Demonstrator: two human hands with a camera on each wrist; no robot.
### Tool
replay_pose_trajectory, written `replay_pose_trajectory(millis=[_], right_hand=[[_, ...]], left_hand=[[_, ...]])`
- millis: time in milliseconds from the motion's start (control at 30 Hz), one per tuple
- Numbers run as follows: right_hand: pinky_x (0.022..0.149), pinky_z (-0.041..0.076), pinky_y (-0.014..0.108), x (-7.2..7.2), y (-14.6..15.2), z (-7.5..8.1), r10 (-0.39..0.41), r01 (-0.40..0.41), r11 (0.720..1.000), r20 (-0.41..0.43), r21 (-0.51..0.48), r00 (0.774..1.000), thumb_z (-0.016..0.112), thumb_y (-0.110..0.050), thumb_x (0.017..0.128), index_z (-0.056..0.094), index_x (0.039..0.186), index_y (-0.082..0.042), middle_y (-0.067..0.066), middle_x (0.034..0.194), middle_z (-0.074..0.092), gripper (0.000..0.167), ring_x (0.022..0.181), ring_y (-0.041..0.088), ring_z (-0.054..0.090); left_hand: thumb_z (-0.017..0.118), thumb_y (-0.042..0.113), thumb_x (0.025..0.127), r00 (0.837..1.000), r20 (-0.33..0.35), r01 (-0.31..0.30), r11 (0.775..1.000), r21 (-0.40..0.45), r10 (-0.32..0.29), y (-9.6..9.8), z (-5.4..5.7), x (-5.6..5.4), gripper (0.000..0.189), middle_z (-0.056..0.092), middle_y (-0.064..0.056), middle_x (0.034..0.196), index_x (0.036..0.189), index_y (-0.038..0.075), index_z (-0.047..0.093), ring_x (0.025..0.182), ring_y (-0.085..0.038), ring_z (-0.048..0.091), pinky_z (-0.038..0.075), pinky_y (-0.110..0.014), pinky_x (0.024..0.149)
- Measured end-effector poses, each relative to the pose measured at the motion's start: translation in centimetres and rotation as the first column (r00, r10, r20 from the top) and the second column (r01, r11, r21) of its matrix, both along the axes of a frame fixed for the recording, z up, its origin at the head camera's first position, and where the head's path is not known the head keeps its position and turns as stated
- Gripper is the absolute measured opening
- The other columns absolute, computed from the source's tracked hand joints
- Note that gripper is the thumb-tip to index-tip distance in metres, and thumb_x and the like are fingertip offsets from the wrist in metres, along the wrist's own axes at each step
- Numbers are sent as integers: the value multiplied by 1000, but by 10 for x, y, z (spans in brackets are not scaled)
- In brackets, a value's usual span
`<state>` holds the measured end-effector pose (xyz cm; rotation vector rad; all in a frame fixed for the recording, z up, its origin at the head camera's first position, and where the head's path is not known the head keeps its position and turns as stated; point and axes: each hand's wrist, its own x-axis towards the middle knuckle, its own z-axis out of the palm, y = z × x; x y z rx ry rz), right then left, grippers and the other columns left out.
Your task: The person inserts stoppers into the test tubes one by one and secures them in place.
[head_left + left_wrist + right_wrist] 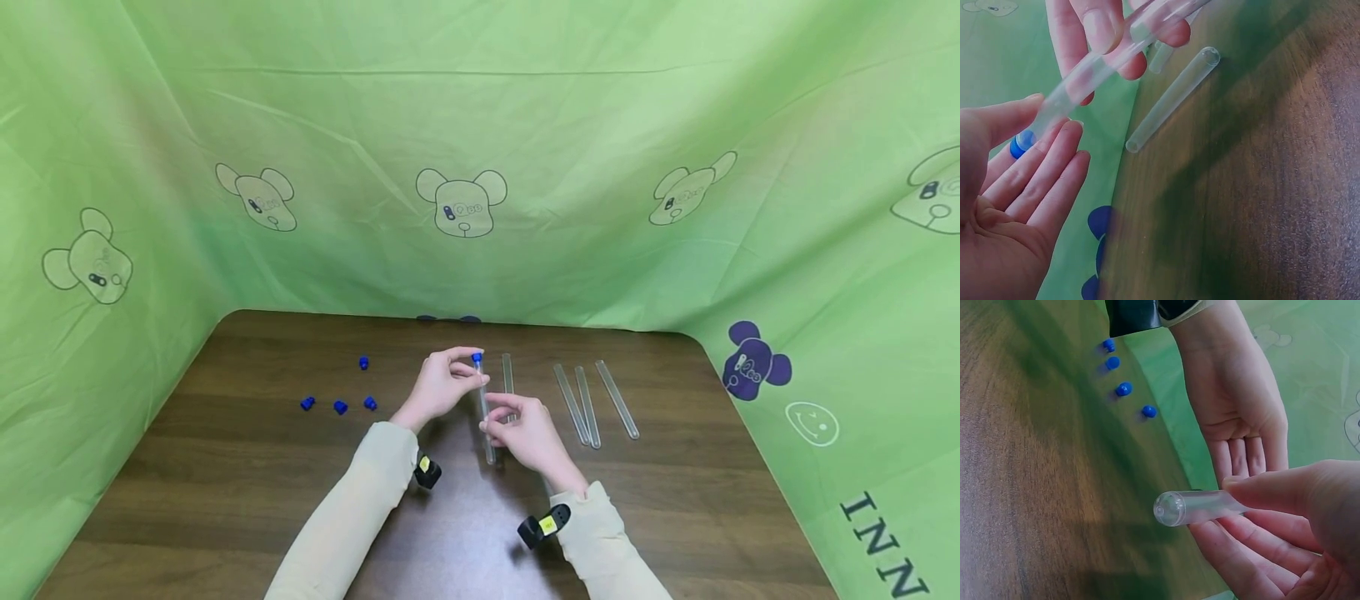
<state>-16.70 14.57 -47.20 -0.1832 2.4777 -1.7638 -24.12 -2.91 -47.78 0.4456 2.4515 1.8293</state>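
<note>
Both hands hold one clear test tube (1069,94) above the table, its blue cap (477,357) seated in the upper end. My left hand (444,383) pinches the tube just below the cap, with the index finger reaching to the cap's top. Lower down, the thumb and fingers of my right hand (531,429) grip the same tube around its middle. The rounded closed end (1169,509) points down and sticks out past the right fingers. Right behind the hands another clear tube (1172,100) lies on the table, partly covered by the right hand in the head view.
Several loose blue caps (341,407) are spread on the left of the brown wooden table (247,500). To the right lie three more clear tubes (617,400), two of them close together. Green printed cloth (337,125) encloses the table's back and sides.
</note>
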Motion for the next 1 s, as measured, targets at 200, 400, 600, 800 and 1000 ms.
replay_pose_trajectory(millis=[200, 400, 600, 800, 1000], right_hand=[[61, 60, 32, 0, -2, -1, -12, 12, 1000, -12, -17, 1000, 72, 8, 86, 67, 126, 7, 8, 82, 71, 40, 67, 24, 73], [61, 59, 30, 0, -2, -6, 10, -10, 1000, -10, -5, 1000, 75, 6, 85, 67, 126, 5, 7, 85, 71, 42, 70, 23, 73], [57, 51, 23, 2, -3, -8, 25, -25, 999, -9, 29, 1000, 77, 2, 84, 69, 123, 2, 4, 85, 69, 40, 68, 17, 71], [56, 51, 23, 1, -4, -8, 23, -23, 1000, -5, 12, 1000, 76, 4, 84, 69, 122, 3, 5, 85, 68, 39, 68, 18, 70], [60, 55, 25, -1, -5, -7, -5, 5, 1000, -16, -11, 1000, 76, 6, 82, 69, 119, 6, 10, 88, 70, 38, 71, 21, 72]], left_hand=[[82, 12, 88, 1000, -7, -6, 1000, 12, 6, 0, 1, 0, 44, 76, -1, 87, 129, 10, 69, 85, -15, 73, 57, -34, 77], [80, 10, 89, 1000, -13, -14, 999, 46, 15, -2, -1, -2, 45, 76, 0, 87, 132, 11, 68, 85, -14, 73, 57, -34, 78], [79, 6, 89, 1000, -13, -21, 995, 92, 22, -4, 2, -3, 46, 76, -3, 86, 133, 10, 67, 83, -16, 73, 56, -32, 75], [78, 7, 90, 999, 11, -33, 995, 99, 32, -3, 1, -2, 48, 76, -3, 88, 136, 10, 65, 83, -16, 73, 57, -31, 75], [77, 6, 91, 998, 38, -46, 986, 159, 40, 0, 2, -1, 49, 77, -6, 90, 138, 10, 63, 80, -20, 75, 59, -34, 74]])
